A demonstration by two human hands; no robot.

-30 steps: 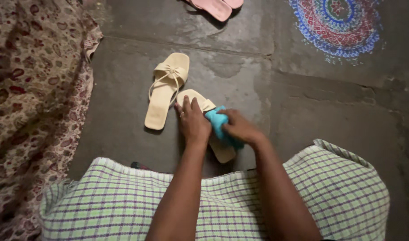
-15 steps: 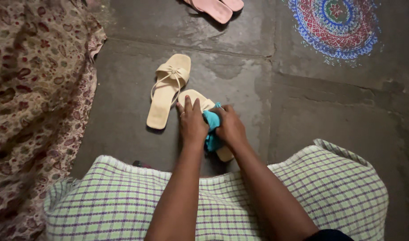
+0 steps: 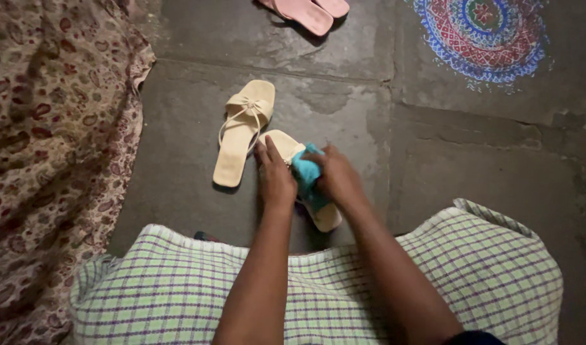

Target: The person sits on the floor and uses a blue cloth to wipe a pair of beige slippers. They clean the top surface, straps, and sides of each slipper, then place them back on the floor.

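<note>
A cream sandal (image 3: 325, 216) lies on the dark stone floor, mostly covered by my hands. My left hand (image 3: 275, 176) presses on its left side and holds it. My right hand (image 3: 337, 177) grips a bunched teal cloth (image 3: 305, 173) against the sandal's strap area. A second cream sandal (image 3: 243, 131) with a bow strap lies just to the left, apart from my hands.
Pink sandals (image 3: 305, 9) lie at the top edge. A chalk floor pattern (image 3: 484, 35) in blue and red is at the upper right. Floral fabric (image 3: 50, 147) fills the left side. A green and purple checked cloth (image 3: 178, 287) covers my lap.
My right hand with the teal cloth slid left along the sandal toward my left hand, then back slightly. My left hand stayed on the sandal.
</note>
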